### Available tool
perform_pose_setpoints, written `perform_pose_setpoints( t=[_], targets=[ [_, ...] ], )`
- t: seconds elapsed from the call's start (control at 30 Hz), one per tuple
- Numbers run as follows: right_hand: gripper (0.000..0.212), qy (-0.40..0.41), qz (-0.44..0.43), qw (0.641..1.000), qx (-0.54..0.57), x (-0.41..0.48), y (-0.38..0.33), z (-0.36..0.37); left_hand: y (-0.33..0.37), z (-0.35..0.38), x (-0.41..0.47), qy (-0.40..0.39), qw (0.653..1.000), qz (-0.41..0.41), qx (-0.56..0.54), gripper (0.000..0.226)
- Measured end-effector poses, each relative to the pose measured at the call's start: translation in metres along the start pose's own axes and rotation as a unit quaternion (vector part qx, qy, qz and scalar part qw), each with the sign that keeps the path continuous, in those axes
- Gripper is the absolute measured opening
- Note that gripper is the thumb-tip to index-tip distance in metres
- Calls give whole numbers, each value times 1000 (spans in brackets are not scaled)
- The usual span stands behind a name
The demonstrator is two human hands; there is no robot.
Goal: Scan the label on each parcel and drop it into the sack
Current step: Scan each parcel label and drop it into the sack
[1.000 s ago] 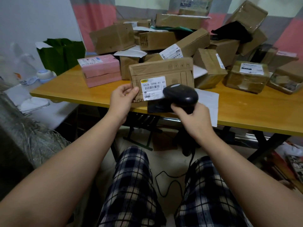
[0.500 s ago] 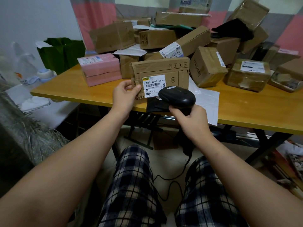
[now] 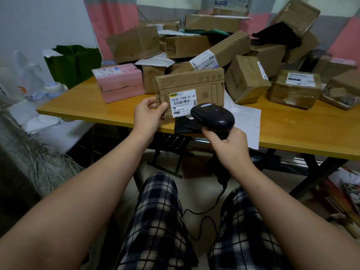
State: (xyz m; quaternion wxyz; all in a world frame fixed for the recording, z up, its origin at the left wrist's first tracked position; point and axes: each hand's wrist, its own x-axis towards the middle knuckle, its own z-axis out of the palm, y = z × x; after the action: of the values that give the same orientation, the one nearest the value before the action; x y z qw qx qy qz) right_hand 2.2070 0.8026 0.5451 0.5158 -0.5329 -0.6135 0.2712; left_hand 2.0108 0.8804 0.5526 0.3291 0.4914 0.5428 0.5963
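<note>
The left hand (image 3: 149,112) gripped the left end of the brown cardboard parcel (image 3: 190,84), thumb on the front face and fingers curled behind. It held the parcel upright over the near edge of the yellow wooden table (image 3: 292,137). Whether its lower edge rested on the table could not be determined. The white printed barcode label (image 3: 182,105) faced the person.

The right hand (image 3: 228,147) was closed around the grip of the black corded handheld scanner (image 3: 213,117). The scanner head sat just beside the label, overlapping its lower right corner.

Compared with one second earlier, little had changed:
- The parcel kept nearly the same position and tilt.
- The scanner head had dropped slightly against the label.
- Both grips were unchanged.

This steady hold indicated that the scan step was still in progress. No beam was visible on the label, so a completed read could not be confirmed.

The grey woven sack (image 3: 29,162) appeared to lie at the person's left, well apart from the parcel. The drop was not yet done. The heap of brown cardboard boxes (image 3: 241,80) behind suggested that most of the task remained.
</note>
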Motion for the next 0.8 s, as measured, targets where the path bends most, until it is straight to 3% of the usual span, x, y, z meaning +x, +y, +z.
perform_pose_setpoints(
  t=[0.2, 0.43, 0.53, 0.67, 0.8],
  targets=[
    [16, -63, -43, 996, 56, -3, -15, 13, 9, -34, -32, 24, 999, 17, -40, 33],
    [23, -242, -74, 962, 103, -24, -45, 109, -17, -152, -98, 202, 979, 29, -26, 25],
    [24, -328, -79, 938, 79, -43, -52, 163, -40, -205, -145, 295, 955, 8, 1, 25],
    [47, -405, -91, 910, 14, -70, -52, 224, -75, -264, -201, 417, 907, -30, 50, 27],
    [32, -477, -118, 867, -81, -85, -49, 264, -112, -308, -234, 470, 868, -80, 141, 32]
  ],
)
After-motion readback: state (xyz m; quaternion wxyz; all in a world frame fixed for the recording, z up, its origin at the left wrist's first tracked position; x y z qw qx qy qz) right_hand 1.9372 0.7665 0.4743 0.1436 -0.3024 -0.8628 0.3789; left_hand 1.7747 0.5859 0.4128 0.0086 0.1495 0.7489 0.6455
